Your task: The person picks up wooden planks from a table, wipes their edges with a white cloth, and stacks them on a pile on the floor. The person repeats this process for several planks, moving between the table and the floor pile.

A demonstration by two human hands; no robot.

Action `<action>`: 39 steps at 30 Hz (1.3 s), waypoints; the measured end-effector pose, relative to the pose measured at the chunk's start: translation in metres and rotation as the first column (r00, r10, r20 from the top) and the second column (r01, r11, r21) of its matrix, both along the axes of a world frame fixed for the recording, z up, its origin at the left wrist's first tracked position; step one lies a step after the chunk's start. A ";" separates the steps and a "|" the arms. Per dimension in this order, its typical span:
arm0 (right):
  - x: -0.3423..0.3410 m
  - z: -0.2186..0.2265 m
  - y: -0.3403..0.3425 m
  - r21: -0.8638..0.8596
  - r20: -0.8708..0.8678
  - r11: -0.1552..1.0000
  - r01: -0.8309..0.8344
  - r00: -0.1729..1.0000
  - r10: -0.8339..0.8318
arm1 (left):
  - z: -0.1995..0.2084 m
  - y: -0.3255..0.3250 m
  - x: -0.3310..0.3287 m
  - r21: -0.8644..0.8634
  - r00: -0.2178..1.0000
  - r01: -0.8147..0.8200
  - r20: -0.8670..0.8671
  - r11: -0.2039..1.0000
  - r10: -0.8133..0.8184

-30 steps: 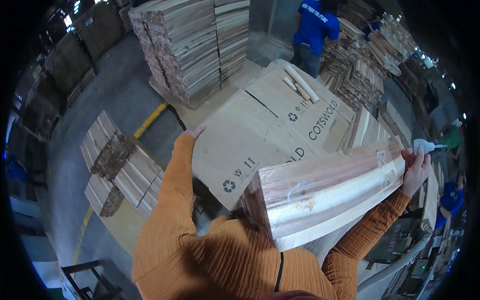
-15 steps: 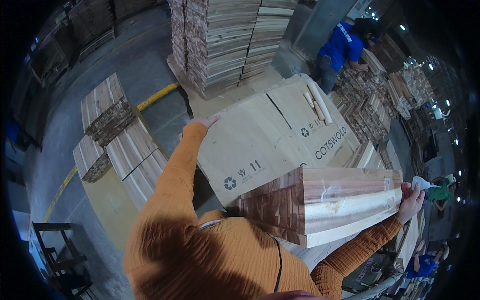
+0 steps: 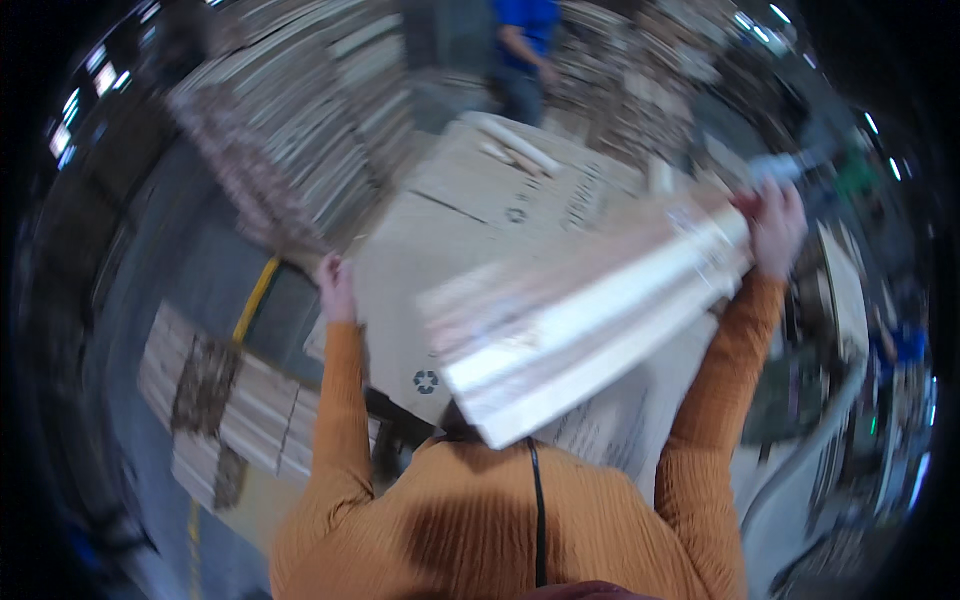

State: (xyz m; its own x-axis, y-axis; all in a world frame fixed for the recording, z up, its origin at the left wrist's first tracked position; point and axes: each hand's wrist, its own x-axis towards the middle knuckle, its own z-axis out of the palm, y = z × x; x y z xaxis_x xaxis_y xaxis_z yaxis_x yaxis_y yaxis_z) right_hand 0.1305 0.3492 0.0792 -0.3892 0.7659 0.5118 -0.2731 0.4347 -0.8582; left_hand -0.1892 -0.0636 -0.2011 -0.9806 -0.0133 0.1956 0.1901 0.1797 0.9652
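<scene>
Brown cardboard (image 3: 390, 310) underlies a striped board (image 3: 590, 305). The right hand (image 3: 776, 228) curls around a blurred whitish bottle (image 3: 776, 165) by the board's right end; the left hand (image 3: 338, 289) meets the cardboard's left edge, its closure unclear. Squeezed by accident, the bottle might drip.

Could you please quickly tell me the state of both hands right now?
Left hand: at the left edge of the cardboard; blur hides whether it grips.
Right hand: closed, holding the white bottle, beside the wooden panel.
</scene>
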 end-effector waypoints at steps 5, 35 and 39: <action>0.010 -0.007 0.004 0.105 -0.096 0.992 0.066 0.994 -0.056 | 0.183 0.041 0.172 0.046 0.615 0.547 -0.700 0.836 -0.364; 0.318 -0.334 -0.040 0.211 0.847 0.471 0.856 0.081 -0.526 | 0.185 0.083 0.207 0.060 0.386 0.152 -0.922 0.987 -0.004; 0.323 -0.332 -0.050 0.171 0.816 0.521 0.836 0.177 -0.550 | 0.183 0.087 0.201 0.053 0.433 0.243 -0.899 0.969 -0.059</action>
